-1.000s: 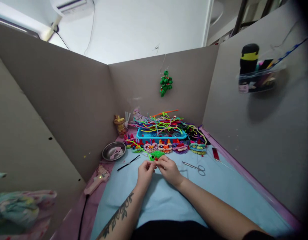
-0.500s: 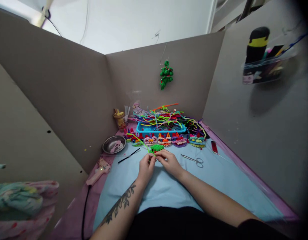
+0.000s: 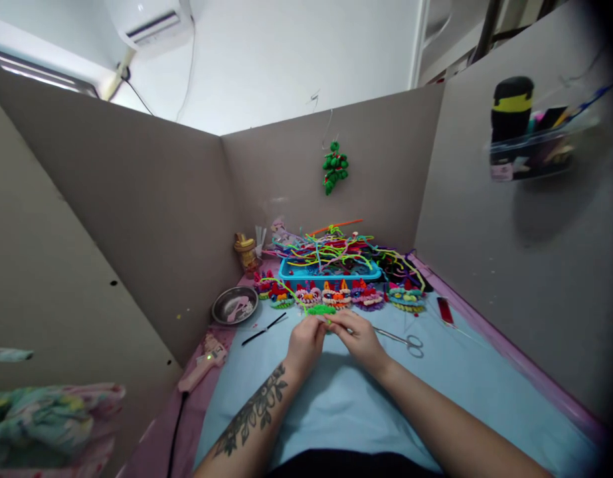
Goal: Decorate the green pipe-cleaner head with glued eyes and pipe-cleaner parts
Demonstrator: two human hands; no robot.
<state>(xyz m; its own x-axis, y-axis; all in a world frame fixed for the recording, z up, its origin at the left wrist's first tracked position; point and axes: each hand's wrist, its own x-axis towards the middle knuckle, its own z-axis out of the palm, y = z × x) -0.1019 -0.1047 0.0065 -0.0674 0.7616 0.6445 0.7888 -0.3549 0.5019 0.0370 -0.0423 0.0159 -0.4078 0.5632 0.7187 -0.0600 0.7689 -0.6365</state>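
A bright green pipe-cleaner piece (image 3: pixel 321 309) shows just beyond my fingertips, over the middle of the blue cloth (image 3: pixel 331 398). From it a long lime pipe cleaner (image 3: pixel 287 289) sticks out to the upper left. My left hand (image 3: pixel 305 340) pinches the near side of the piece with closed fingers. Close against it, my right hand (image 3: pixel 356 337) has its thumb and fingers pressed together on the same piece. Much of what lies between the fingertips is hidden. Scissors (image 3: pixel 398 338) lie just right of my right hand, their tips behind it.
Several colourful pipe-cleaner heads (image 3: pixel 337 294) stand in a row before a blue basket (image 3: pixel 286 273) heaped with pipe cleaners. On the left are a metal bowl (image 3: pixel 218 311), a black pipe cleaner (image 3: pixel 263 330) and a pink glue gun (image 3: pixel 202 369). Grey panels (image 3: pixel 276 172) enclose the table.
The camera has tilted up, so everything sits lower in the picture. The green piece is now more hidden behind my hands, which remain together on it.
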